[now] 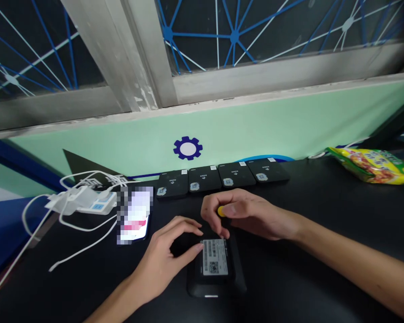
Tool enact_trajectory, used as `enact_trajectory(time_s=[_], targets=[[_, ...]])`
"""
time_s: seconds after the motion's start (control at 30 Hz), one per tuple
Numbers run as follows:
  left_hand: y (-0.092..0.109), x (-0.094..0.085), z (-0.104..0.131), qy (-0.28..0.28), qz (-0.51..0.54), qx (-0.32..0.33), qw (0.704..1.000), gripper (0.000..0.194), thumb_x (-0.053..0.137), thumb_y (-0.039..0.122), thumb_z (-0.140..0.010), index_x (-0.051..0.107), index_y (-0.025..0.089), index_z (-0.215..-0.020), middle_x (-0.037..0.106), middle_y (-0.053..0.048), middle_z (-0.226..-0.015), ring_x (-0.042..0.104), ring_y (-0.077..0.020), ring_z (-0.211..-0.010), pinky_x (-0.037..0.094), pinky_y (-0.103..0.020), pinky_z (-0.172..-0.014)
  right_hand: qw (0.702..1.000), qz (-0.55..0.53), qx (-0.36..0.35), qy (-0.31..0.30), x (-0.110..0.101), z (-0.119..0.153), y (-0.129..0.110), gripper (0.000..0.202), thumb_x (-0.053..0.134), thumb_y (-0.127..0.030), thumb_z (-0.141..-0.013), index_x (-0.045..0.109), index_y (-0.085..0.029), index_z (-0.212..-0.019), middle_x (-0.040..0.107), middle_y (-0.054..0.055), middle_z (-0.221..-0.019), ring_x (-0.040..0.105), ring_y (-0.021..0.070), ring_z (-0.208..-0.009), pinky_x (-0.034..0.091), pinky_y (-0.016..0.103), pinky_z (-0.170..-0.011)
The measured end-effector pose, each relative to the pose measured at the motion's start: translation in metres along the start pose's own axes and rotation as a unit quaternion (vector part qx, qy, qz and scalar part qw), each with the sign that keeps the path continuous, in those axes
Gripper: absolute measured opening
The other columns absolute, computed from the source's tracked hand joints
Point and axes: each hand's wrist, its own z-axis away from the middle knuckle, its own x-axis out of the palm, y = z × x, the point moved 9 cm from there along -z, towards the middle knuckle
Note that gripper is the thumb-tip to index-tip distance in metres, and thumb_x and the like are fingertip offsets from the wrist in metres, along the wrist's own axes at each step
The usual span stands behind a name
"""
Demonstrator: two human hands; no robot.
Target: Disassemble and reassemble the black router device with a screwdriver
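A black box-shaped device [234, 273] lies on the dark table in front of me, with a white barcode label [215, 257] on its upper face. My left hand [170, 251] is at the device's left side. Its thumb tip touches the label's upper left corner, and its fingers are spread and curved near the far edge. Over the far end of the device, my right hand [240, 213] pinches a small screwdriver [221, 211] between thumb and fingers. Only its yellow handle end and a dark part below show; the tip is hidden.
Several flat black devices [237, 175] stand in a row along the wall. At the left lie a lit phone [134, 215], a white power strip [97, 202] and tangled white cables [84, 229]. A yellow-green snack bag [377, 166] is at the far right.
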Motion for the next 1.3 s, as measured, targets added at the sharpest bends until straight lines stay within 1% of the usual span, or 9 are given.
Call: enact_trajectory(time_s=[0.23,0.3,0.4,0.53,0.67,0.87,1.1,1.23,1.3], targets=[[0.0,-0.001,-0.002,0.002,-0.005,0.001,1.0,0.013,0.075,0.027,-0.103,0.075,0.027,-0.116,0.074,-0.007,-0.129,0.074,-0.0268,-0.118,0.066,-0.035,-0.091,1.0,-0.026,-0.004,0.004,-0.009,0.002,0.001,0.015,0.078,-0.028,-0.099,0.069,-0.016,-0.099,0.072,0.005,-0.096,0.069,0.0168,-0.074,0.054,0.033,-0.08],[0.002,-0.001,-0.003,0.002,-0.007,0.007,1.0,0.012,0.075,0.027,-0.104,0.075,0.027,-0.115,0.075,-0.007,-0.127,0.075,-0.0266,-0.116,0.066,-0.038,-0.095,0.999,-0.044,-0.001,-0.011,-0.006,0.002,0.002,0.013,0.072,-0.027,-0.102,0.066,-0.017,-0.099,0.073,0.004,-0.09,0.064,0.0141,-0.064,0.051,0.029,-0.071],[0.002,-0.001,-0.001,0.007,-0.034,0.002,0.999,0.019,0.076,0.028,-0.103,0.073,0.028,-0.121,0.076,-0.006,-0.126,0.074,-0.0271,-0.116,0.064,-0.042,-0.1,0.998,-0.06,0.005,-0.006,-0.003,0.002,0.002,0.012,0.066,-0.028,-0.103,0.063,-0.017,-0.1,0.063,-0.002,-0.073,0.043,0.0108,-0.055,0.039,0.025,-0.062],[-0.002,-0.004,0.002,0.03,-0.046,-0.021,0.998,0.044,0.082,0.029,-0.098,0.064,0.034,-0.138,0.075,-0.004,-0.13,0.073,-0.0255,-0.117,0.062,-0.042,-0.103,0.999,-0.044,0.013,-0.008,0.0,0.001,0.003,0.034,0.05,-0.039,-0.112,0.067,-0.015,-0.094,0.042,-0.006,-0.065,0.032,0.0139,-0.058,0.037,0.029,-0.065],[-0.001,-0.002,0.003,0.019,-0.044,-0.015,0.999,0.051,0.084,0.028,-0.096,0.061,0.035,-0.141,0.074,-0.003,-0.134,0.072,-0.0265,-0.12,0.06,-0.045,-0.106,1.0,-0.02,0.009,-0.01,-0.005,0.001,0.005,0.049,0.047,-0.041,-0.115,0.072,-0.013,-0.083,0.044,-0.003,-0.064,0.036,0.0145,-0.059,0.037,0.029,-0.065],[-0.002,-0.002,0.002,0.016,-0.036,-0.015,0.999,0.051,0.086,0.03,-0.096,0.062,0.035,-0.141,0.074,-0.003,-0.133,0.071,-0.0267,-0.121,0.058,-0.045,-0.106,0.999,-0.024,0.024,-0.006,-0.011,0.002,0.012,0.045,0.057,-0.043,-0.112,0.072,-0.011,-0.084,0.056,0.001,-0.075,0.044,0.0114,-0.059,0.035,0.026,-0.06],[-0.001,-0.001,0.003,0.016,-0.036,-0.007,0.999,0.047,0.084,0.029,-0.097,0.062,0.035,-0.139,0.075,-0.001,-0.131,0.07,-0.0255,-0.12,0.056,-0.044,-0.105,0.999,-0.027,0.023,-0.014,-0.008,0.002,0.012,0.031,0.078,-0.04,-0.103,0.071,-0.012,-0.093,0.064,0.004,-0.087,0.057,0.0123,-0.069,0.047,0.026,-0.07],[0.0,0.0,0.002,0.003,-0.033,-0.013,0.999,0.042,0.082,0.03,-0.099,0.065,0.032,-0.137,0.075,-0.005,-0.133,0.069,-0.028,-0.123,0.056,-0.046,-0.104,0.998,-0.054,0.016,-0.021,-0.009,0.002,0.013,0.026,0.075,-0.037,-0.106,0.067,-0.014,-0.095,0.067,0.003,-0.087,0.063,0.0128,-0.068,0.051,0.026,-0.069],[0.001,0.001,0.001,-0.004,-0.032,-0.013,0.999,0.04,0.081,0.03,-0.1,0.065,0.03,-0.137,0.074,-0.007,-0.134,0.069,-0.0289,-0.124,0.055,-0.047,-0.105,0.998,-0.059,0.017,-0.023,-0.01,0.003,0.014,0.027,0.073,-0.038,-0.107,0.065,-0.015,-0.094,0.066,0.002,-0.083,0.06,0.0118,-0.064,0.049,0.025,-0.065]])
